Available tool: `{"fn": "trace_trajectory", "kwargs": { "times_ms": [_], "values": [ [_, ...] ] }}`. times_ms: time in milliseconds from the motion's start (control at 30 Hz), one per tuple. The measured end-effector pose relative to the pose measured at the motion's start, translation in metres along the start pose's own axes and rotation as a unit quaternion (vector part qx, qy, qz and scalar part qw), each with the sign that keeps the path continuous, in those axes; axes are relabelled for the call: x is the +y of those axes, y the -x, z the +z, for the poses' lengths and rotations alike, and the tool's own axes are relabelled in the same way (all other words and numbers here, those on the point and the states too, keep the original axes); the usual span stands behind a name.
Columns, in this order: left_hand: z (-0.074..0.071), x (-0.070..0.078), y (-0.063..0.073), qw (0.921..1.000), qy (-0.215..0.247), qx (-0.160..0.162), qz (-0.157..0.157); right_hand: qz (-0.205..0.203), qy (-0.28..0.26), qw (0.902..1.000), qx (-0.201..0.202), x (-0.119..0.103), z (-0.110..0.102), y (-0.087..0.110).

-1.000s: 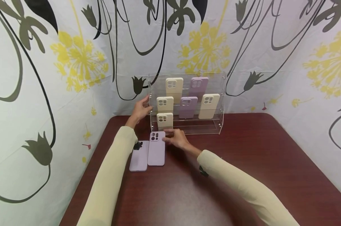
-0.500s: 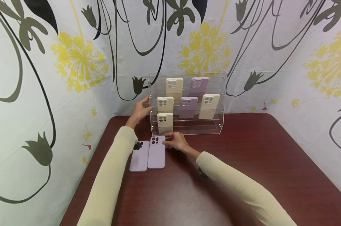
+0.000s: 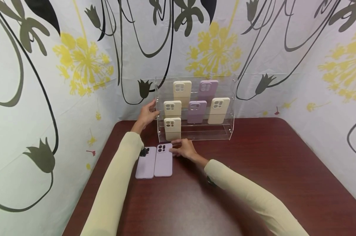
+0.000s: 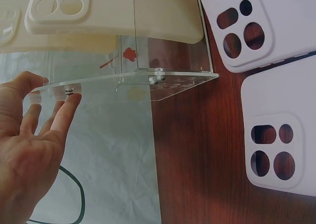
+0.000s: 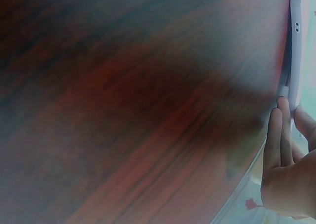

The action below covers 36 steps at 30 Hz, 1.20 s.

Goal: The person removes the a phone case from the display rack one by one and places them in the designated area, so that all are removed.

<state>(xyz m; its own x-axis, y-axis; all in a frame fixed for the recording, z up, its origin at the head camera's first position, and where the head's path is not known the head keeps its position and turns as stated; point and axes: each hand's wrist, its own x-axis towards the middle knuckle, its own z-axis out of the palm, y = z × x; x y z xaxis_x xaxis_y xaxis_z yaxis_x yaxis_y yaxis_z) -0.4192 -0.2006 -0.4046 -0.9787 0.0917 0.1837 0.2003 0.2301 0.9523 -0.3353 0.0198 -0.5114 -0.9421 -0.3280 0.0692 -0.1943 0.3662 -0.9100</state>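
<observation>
A clear acrylic display stand (image 3: 206,135) stands near the back of the table. My left hand (image 3: 147,116) holds its left side panel, thumb on one face and fingertips on the other in the left wrist view. In front of the stand, my right hand (image 3: 185,149) pinches the upper right edge of a lilac phone case (image 3: 164,162), thumb over it and fingers by its side and underside. Close on its left lies a second lilac phone case (image 3: 145,165), its top partly hidden by the left cuff. Both show camera cutouts facing up.
Cream phone cases (image 3: 172,129) and purple phone cases (image 3: 197,112) lean on the stand's tiers. The dark red wooden table (image 3: 269,157) meets patterned cloth walls (image 3: 130,65) at the back and sides.
My right hand has drawn the lilac phone case slightly back from the stand, towards the body, so it sits nearer level with the second one. The left hand stays put.
</observation>
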Motion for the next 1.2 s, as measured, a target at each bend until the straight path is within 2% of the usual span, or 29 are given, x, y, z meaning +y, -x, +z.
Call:
{"fn": "trace_trajectory", "kwargs": {
  "times_ms": [333,700,933,1200],
  "values": [
    [0.0029,0.0009,0.0006,0.9997,-0.019,0.015,0.001,0.014,-0.012,0.9998,0.002,0.0039,0.0033,0.0002],
    [0.0042,0.0023,-0.0013,0.9999,-0.009,0.01,0.01,0.002,-0.02,0.9998,0.003,0.0049,0.0003,-0.0001],
    [0.0047,0.0027,-0.0001,0.9998,-0.017,0.012,-0.001,-0.004,-0.01,0.9999,-0.003,0.0055,-0.0007,0.0012],
    [0.0027,0.002,0.0018,1.0,0.009,-0.003,0.0,-0.008,-0.013,0.9999,-0.005,0.002,0.0002,0.0039]
  ]
}}
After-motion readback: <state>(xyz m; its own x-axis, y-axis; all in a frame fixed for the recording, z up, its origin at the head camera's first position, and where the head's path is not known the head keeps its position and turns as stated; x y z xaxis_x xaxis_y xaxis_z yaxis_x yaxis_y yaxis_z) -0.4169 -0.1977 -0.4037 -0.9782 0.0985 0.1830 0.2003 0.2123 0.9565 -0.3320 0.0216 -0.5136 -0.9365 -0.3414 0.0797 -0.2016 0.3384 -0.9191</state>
